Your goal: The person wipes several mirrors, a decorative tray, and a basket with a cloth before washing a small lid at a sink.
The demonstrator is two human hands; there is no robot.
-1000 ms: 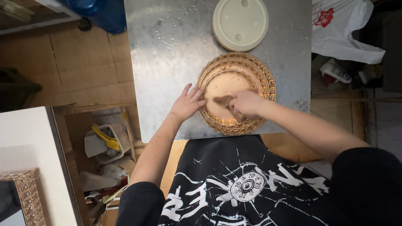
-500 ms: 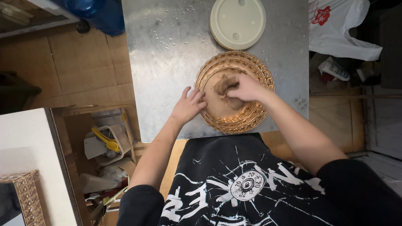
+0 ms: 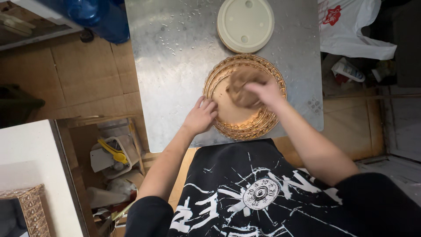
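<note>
A round gold-rimmed plate (image 3: 244, 97) lies near the front edge of the wet metal table (image 3: 175, 66). The left hand (image 3: 201, 117) rests open-fingered against its left rim, while the right hand (image 3: 263, 93) presses a crumpled brown cloth (image 3: 242, 85) onto the plate's centre. A round cream lid (image 3: 245, 24) sits just beyond.

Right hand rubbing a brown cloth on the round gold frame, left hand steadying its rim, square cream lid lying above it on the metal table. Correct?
Not quite. The head view shows the cream lid is round, not square. The rest holds: right hand presses a brown cloth on the round gold frame, left hand at its rim, on the metal table.
</note>
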